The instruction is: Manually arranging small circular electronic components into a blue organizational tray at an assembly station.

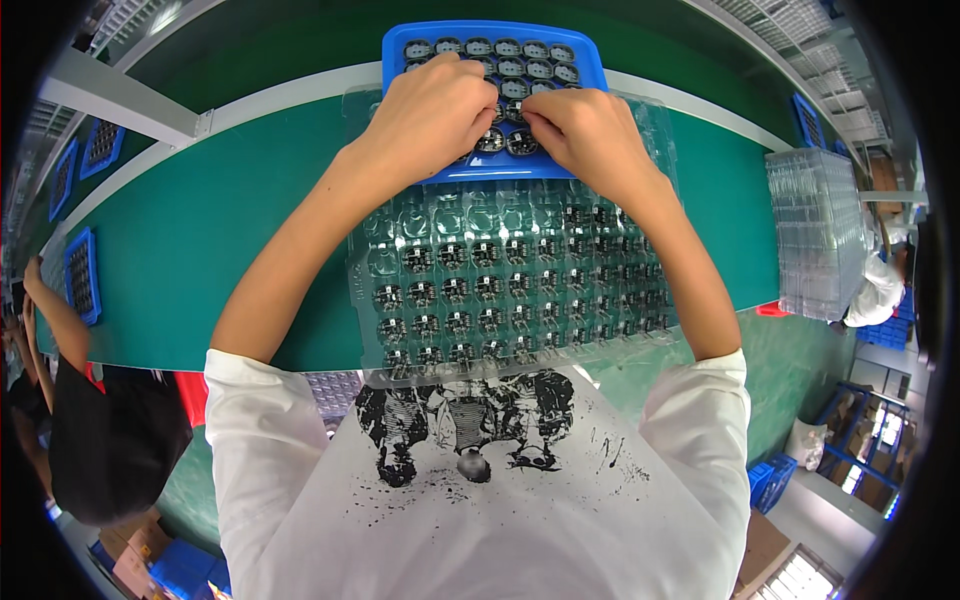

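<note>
Left hand (432, 115) and right hand (585, 130), fingers drawn in, any grip indiscernible, partly hide circuit modules (521, 142) in the far blue tray (500, 172), a clear blister tray (357, 275) nearer, stacked trays (815, 235) right, along the bench (200, 240).

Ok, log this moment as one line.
left hand: at round parts in blue tray | right hand: beside it, same tray | grips: unclear | clear tray: holds small circuit boards, nearer body
</note>
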A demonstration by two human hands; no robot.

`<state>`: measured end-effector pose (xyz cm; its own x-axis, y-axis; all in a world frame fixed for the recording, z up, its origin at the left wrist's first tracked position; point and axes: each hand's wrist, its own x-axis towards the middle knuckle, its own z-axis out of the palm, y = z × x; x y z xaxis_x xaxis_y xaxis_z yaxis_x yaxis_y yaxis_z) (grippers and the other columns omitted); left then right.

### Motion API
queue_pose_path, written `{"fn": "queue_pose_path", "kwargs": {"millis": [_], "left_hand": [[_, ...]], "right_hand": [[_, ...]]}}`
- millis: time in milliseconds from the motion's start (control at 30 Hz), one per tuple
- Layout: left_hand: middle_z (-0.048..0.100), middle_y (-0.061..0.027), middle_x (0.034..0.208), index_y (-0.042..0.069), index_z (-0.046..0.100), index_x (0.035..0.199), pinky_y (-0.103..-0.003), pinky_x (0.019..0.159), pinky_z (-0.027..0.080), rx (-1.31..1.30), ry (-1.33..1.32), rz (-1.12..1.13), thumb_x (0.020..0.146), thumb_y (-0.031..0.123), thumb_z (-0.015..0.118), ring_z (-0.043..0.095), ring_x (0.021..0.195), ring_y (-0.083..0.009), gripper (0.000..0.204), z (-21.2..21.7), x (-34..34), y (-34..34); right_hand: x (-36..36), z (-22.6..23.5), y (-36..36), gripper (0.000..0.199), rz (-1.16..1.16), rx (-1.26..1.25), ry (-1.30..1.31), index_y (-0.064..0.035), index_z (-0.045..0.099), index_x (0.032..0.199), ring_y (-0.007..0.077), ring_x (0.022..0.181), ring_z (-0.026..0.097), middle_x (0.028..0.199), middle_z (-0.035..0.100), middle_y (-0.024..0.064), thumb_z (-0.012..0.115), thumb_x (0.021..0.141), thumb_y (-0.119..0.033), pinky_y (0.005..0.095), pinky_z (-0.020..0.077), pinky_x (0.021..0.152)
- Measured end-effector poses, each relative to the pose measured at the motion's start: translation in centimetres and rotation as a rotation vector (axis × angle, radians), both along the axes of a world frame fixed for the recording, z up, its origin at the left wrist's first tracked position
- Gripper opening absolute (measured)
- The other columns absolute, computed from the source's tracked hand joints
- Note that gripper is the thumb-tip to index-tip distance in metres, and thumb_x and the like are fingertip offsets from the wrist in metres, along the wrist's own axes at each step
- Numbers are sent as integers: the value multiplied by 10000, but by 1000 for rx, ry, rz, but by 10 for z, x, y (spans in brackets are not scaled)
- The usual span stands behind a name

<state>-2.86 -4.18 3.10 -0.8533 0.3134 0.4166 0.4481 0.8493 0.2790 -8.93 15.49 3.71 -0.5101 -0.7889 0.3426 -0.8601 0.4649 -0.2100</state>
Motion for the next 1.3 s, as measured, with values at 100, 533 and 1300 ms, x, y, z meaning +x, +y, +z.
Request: {"fn": "queue_pose_path", "kwargs": {"millis": [100, 533, 1300], "left_hand": [[628, -107, 813, 15, 675, 755, -429, 721, 521, -10, 0, -10, 796, 101, 647, 602, 837, -306, 100, 0, -1, 2], [653, -129, 842, 7, 672, 751, -434, 740, 532, -64, -45, -19, 793, 82, 638, 620, 868, -316, 93, -1, -4, 2], [593, -94, 845, 14, 659, 828, -414, 790, 485, -83, -87, -176, 863, 140, 633, 585, 901, -297, 133, 3, -31, 17]], "right_hand": [[-1, -1, 0, 100, 0, 4, -3, -34, 688, 878, 342, 708, 640, 784, 674, 138, 648, 818, -104, 426, 508, 635], [-2, 2, 1, 126, -2, 20, -8, -27, 695, 897, 348, 699, 635, 777, 670, 151, 658, 823, -123, 432, 499, 626], [-6, 33, 78, 158, -210, -151, -159, 13, 684, 1007, 80, 533, 416, 614, 522, 41, 659, 881, -79, 259, 355, 490]]}}
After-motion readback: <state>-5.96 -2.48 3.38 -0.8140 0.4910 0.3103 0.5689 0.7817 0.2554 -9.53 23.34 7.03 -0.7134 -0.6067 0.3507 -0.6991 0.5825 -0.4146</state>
